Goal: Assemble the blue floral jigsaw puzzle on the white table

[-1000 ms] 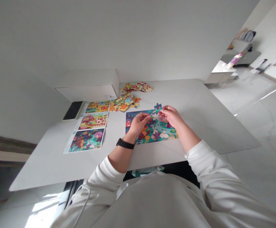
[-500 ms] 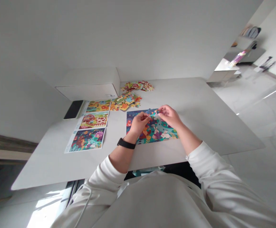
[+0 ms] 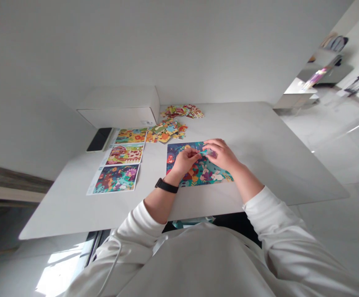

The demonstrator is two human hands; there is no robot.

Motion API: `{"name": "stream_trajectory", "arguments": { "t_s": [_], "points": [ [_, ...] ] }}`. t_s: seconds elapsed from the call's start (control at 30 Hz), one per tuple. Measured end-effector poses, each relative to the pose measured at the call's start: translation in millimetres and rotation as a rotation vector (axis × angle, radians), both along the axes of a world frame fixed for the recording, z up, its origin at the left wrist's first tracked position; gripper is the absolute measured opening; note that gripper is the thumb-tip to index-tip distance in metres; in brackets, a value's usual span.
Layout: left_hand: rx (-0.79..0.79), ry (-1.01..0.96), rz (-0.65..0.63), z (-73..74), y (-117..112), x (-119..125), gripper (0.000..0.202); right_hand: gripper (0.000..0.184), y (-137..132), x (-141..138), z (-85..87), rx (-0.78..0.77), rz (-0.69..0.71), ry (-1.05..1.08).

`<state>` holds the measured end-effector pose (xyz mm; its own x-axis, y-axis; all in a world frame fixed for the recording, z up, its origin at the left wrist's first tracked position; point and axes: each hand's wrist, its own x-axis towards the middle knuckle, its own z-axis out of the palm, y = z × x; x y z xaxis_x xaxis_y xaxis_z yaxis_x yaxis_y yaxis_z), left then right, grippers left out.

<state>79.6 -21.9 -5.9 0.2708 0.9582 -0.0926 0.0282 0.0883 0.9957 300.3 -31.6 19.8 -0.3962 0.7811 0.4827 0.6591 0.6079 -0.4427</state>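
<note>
A dark blue and teal jigsaw puzzle (image 3: 206, 180) with rabbits and plants lies flat on the table under both my hands. Over its upper middle, a small teal puzzle piece (image 3: 203, 152) shows between my fingertips. My left hand (image 3: 184, 161), with a black band on the wrist, pinches the piece's left side between thumb and fingers. My right hand (image 3: 221, 156) closes on its right side, thumb below and fingers curled above. The fingers partly cover the piece, so its full outline is hidden. Part of the puzzle's upper right is hidden by my right hand.
Left of the puzzle lie three joined picture sheets: a forest scene (image 3: 116, 179), a farm scene (image 3: 125, 154) and a yellow animal scene (image 3: 131, 135). A phone (image 3: 99, 139) rests beside them. Behind are a white box (image 3: 117, 117) and two heaps of loose pieces (image 3: 167, 130) (image 3: 182, 110).
My hands have drawn closer together over the puzzle, and the piece now shows between them. My left hand has shifted slightly right. The whole view has turned slightly.
</note>
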Motion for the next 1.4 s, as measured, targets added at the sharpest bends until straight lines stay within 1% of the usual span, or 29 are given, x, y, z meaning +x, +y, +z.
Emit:
{"name": "stream_trajectory", "arguments": {
  "t_s": [0.1,0.17,0.27,0.37,0.5,0.6,0.67,0.73,0.83,1.03,1.2,1.3,1.4],
  "points": [
    [-0.002,0.011,0.001,-3.8,1.1,0.1,0.033,0.028,1.4,2.5,-0.1,-0.015,0.015,0.013],
    [0.038,0.035,0.028,-6.7,2.4,-0.5,0.033,0.026,4.0,6.9,-1.9,-0.012,-0.001,0.038],
    [0.191,0.131,0.118,-8.3,4.1,-3.5,0.034,0.026,9.9,16.4,-7.1,-0.032,-0.088,0.053],
    [0.356,0.289,0.175,-4.7,4.0,-7.7,0.029,0.028,16.2,23.6,-15.2,-0.081,-0.161,0.025],
    [0.512,0.48,0.13,0.6,2.5,-10.2,0.023,0.029,21.7,24.5,-26.9,-0.112,-0.164,-0.048],
    [0.597,0.556,0.029,-2.6,1.9,-8.7,0.023,0.027,24.0,22.1,-33.1,-0.123,-0.146,-0.06],
    [0.622,0.583,-0.05,-6.9,1.2,-7.1,0.026,0.026,25.2,21.0,-35.5,-0.129,-0.138,-0.05],
    [0.637,0.604,-0.091,-10.6,-0.1,-5.8,0.029,0.026,26.2,20.6,-37.0,-0.134,-0.134,-0.048],
    [0.656,0.636,-0.111,-12.7,-2.5,-4.5,0.032,0.027,27.0,20.1,-38.8,-0.137,-0.135,-0.055],
    [0.661,0.665,-0.156,-11.8,-4.6,-3.0,0.036,0.026,26.8,16.9,-42.7,-0.133,-0.15,-0.049],
    [0.654,0.699,-0.173,-11.7,-5.8,-1.6,0.042,0.025,26.8,17.4,-40.5,-0.139,-0.148,-0.069],
    [0.67,0.752,-0.182,-11.2,-7.3,-0.7,0.045,0.026,26.7,18.9,-38.0,-0.147,-0.14,-0.077],
    [0.693,0.845,-0.199,-10.2,-9.2,0.2,0.047,0.027,26.1,19.4,-36.7,-0.141,-0.14,-0.115]
  ]
}}
